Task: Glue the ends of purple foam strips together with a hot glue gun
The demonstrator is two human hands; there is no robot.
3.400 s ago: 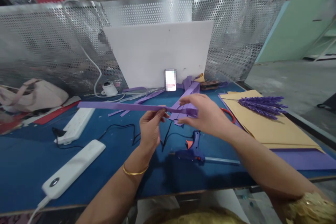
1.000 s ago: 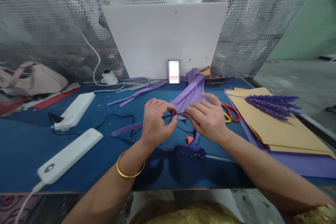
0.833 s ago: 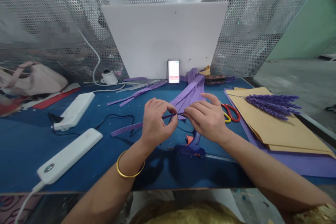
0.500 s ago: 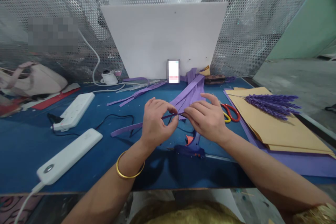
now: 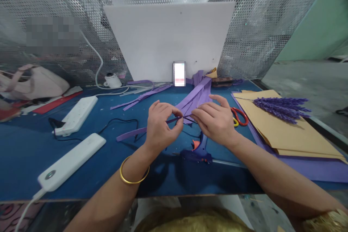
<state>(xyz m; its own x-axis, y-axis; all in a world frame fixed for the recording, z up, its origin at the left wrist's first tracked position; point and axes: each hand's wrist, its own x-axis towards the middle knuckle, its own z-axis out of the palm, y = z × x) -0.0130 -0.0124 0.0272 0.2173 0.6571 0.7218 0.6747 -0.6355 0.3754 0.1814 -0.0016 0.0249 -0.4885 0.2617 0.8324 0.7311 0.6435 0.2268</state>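
Above the blue worktop, between its front and back edges, the left hand pinches a long, flat, purple, paper-like strip and the right hand grips it farther along; the step looks like twisting or folding, the next move likely needing steady pinching

They've got a thin, smooth gold-coloured bangle on the left wrist, a shiny olive-gold fabric garment and a crinkly, ruffled gold sleeve edge on the right arm.
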